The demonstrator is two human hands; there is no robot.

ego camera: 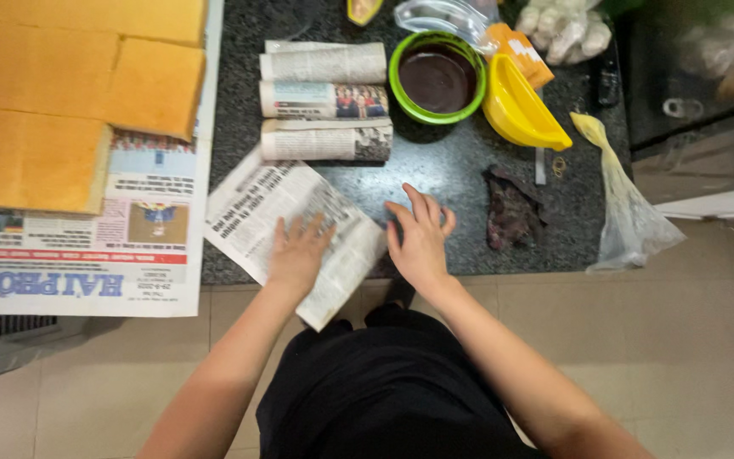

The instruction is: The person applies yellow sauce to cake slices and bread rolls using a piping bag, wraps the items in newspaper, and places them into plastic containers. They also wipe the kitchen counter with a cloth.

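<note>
Counter clutter beside the work

Three newspaper rolls (325, 102) lie stacked on the dark counter (452, 170), just left of a green bowl (437, 78) of dark liquid. A yellow scoop (520, 109) sits right of the bowl, with a dark rag (511, 208) and plastic bag (626, 208) nearer the edge. Yellow cake slabs (70, 85) rest on a spread newspaper (121, 255) at left.

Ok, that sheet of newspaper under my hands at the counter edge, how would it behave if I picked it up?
The newspaper sheet would probably flop and sag: it is thin and lies flat. It looks light, so the left hand pressing it likely keeps it from sliding. Its corner already overhangs the dark counter, so it may droop or slip off once released.
</note>
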